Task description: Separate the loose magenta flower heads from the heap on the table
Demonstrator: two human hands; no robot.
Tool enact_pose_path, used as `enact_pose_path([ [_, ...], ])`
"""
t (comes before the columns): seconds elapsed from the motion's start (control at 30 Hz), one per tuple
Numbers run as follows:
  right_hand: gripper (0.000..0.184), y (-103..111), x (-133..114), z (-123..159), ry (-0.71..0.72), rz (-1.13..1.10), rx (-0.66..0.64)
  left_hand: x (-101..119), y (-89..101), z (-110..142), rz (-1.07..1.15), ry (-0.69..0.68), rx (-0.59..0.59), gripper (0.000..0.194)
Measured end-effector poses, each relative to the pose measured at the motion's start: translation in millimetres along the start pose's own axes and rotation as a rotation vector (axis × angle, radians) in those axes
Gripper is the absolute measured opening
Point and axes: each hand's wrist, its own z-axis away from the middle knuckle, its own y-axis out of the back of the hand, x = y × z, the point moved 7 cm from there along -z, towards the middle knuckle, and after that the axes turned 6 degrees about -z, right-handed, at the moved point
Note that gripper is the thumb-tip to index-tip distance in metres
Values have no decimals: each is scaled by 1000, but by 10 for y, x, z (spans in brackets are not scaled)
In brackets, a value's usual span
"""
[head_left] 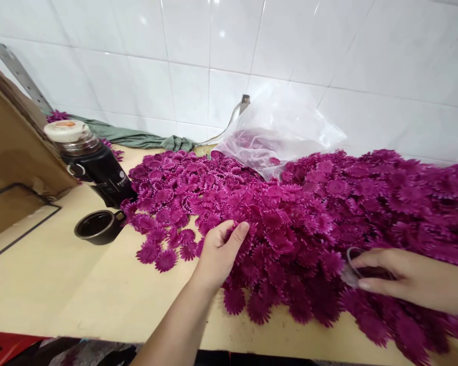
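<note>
Purple artificial flowers (282, 213), flat with fringed petals, lie in a large heap across the middle and right of the table. My left hand (219, 251) reaches over the heap's near left part, fingers curled and thumb pressed forward, pinching at a purple flower; its fingertips are partly hidden. Low on the right side of the heap, my right hand (399, 274) is closed on a small translucent greyish piece (350, 277) with a thin loop. The exact kind of that piece is unclear.
A black thermos flask (99, 170) with a white lid stands tilted-looking at left, a dark cup (97, 227) before it. A clear plastic bag (278, 132) rests behind the heap. Green cloth (137, 136) lies along the tiled wall. A cardboard box (19, 152) is far left.
</note>
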Motion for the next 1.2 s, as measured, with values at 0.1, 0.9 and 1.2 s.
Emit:
enact_pose_path([
  [0.1, 28, 2, -129, -54, -23, -5, -182, 18, -12, 1, -18, -11, 0, 50],
  [0.9, 29, -367, -1574, -818, 107, -493, 423, 115, -201, 33, -34, -43, -108, 22],
  [1.2, 24, 83, -980, -1172, -88, -315, 662, -16, 75, 85, 106, 43, 70, 21],
])
